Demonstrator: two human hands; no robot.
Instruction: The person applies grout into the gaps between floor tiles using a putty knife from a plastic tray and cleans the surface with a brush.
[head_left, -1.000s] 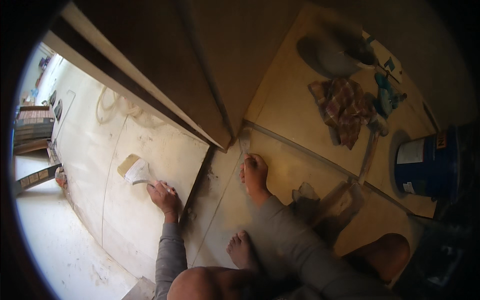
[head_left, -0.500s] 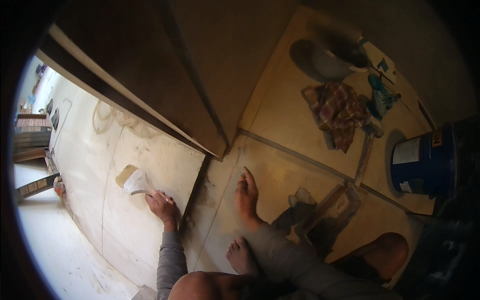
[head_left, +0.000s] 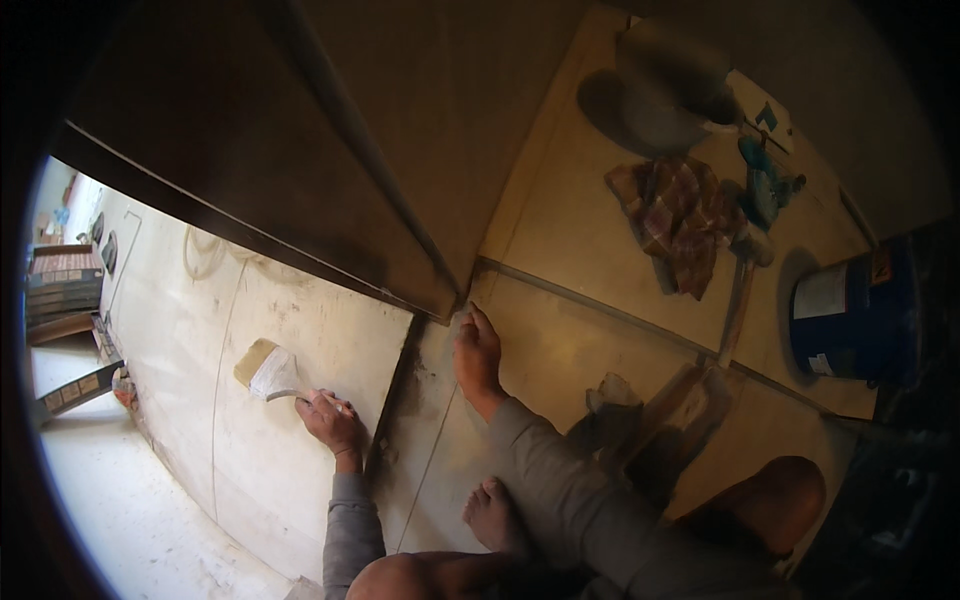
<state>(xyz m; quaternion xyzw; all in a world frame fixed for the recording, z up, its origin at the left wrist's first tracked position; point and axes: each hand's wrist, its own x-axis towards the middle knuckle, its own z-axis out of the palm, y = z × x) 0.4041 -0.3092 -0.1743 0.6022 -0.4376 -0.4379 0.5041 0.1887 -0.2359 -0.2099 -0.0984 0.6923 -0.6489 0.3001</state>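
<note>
My left hand point(head_left: 333, 420) is closed around the handle of a wide brush point(head_left: 270, 370). Its pale bristles point to the far left, over the light floor beyond the threshold. My right hand point(head_left: 478, 352) is at the foot of the dark door frame point(head_left: 440, 300), its fingers drawn together in a pinch. The fingertips are close to the frame's bottom corner; whether they touch it, or hold something small, I cannot make out. A dark gap point(head_left: 392, 400) in the floor runs between my two hands.
A blue bucket point(head_left: 850, 315) stands at right. Beyond my right hand lie a plaid cloth point(head_left: 672, 215) and a pale bucket point(head_left: 660, 125). A long dirty tray point(head_left: 690, 420) and a grey rag point(head_left: 612, 400) lie beside my right forearm. Coiled hose point(head_left: 203, 252) rests at far left.
My right hand has moved away from me and slightly left, up to the foot of the door frame. The left hand and brush have barely shifted.
</note>
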